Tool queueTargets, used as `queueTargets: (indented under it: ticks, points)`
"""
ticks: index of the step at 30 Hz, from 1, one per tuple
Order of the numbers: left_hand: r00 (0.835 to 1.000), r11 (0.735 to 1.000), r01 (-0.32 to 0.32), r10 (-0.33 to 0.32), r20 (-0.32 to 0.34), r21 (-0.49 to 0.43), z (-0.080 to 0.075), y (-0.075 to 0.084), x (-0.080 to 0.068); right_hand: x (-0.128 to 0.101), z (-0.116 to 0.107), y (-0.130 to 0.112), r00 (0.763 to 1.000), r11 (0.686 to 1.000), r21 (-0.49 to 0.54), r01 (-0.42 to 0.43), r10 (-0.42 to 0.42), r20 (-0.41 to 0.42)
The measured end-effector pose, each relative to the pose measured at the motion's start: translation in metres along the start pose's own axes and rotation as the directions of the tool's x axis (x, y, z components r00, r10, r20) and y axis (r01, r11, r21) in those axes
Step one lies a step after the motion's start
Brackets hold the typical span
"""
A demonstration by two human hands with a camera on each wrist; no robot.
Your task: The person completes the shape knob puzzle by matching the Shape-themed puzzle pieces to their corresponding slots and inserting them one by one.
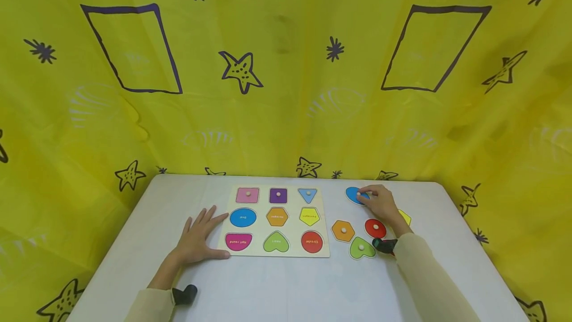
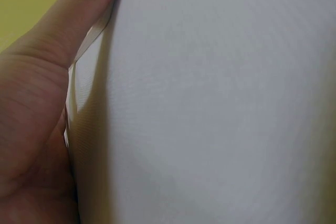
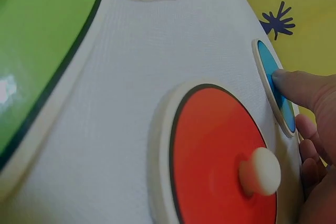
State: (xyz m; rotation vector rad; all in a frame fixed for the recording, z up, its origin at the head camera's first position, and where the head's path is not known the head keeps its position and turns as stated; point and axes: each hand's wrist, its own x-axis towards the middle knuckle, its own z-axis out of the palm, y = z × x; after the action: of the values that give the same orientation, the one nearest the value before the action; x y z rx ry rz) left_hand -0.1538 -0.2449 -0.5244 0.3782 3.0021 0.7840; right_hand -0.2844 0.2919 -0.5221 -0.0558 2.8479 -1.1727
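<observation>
A wooden shape-puzzle board lies on the white table. Its far row holds a pink rectangle, purple square and light-blue triangle, each with a knob; the other two rows show printed shapes without knobs. My left hand rests spread at the board's left edge, fingers and thumb touching it. To the right of the board, my right hand pinches the blue oval piece at its knob, thumb tip over the blue face in the right wrist view.
Nearer than the oval lie an orange hexagon, a red circle and a green heart. A yellow piece shows partly behind my right wrist. A yellow patterned curtain hangs along the table's back and sides.
</observation>
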Motion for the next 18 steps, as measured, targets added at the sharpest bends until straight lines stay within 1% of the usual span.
queueTargets:
  ticks: [2, 5, 8, 12, 15, 18]
  points:
    - [1.0, 1.0, -0.019, 0.019, -0.019, -0.008, 0.0009, -0.0012, -0.0006, -0.0003, 0.0001, -0.0007, 1.0, 1.0, -0.002, -0.002, 0.002, 0.001]
    - [0.999, 0.999, -0.029, 0.029, -0.026, -0.014, 0.0025, -0.0027, -0.0009, -0.0002, 0.0001, -0.0017, 1.0, 1.0, -0.001, -0.012, 0.012, 0.003]
    - [1.0, 1.0, -0.009, 0.009, -0.008, -0.016, 0.0008, -0.0012, -0.0003, -0.0002, 0.0004, -0.003, 1.0, 1.0, 0.001, -0.013, 0.013, 0.003]
    - [0.999, 0.999, 0.031, -0.031, 0.026, 0.008, -0.0026, 0.0018, 0.0008, 0.0009, 0.0002, -0.0039, 1.0, 1.0, 0.003, -0.001, 0.001, -0.005]
    - [0.999, 0.999, 0.04, -0.041, 0.035, 0.024, -0.0032, 0.0018, 0.001, 0.0017, -0.0006, -0.0032, 1.0, 1.0, -0.003, 0.011, -0.011, -0.004]
    - [0.999, 0.999, 0.038, -0.039, 0.036, 0.018, -0.0026, 0.0009, 0.0007, 0.0015, -0.0017, -0.0018, 1.0, 1.0, -0.006, 0.014, -0.014, 0.0]
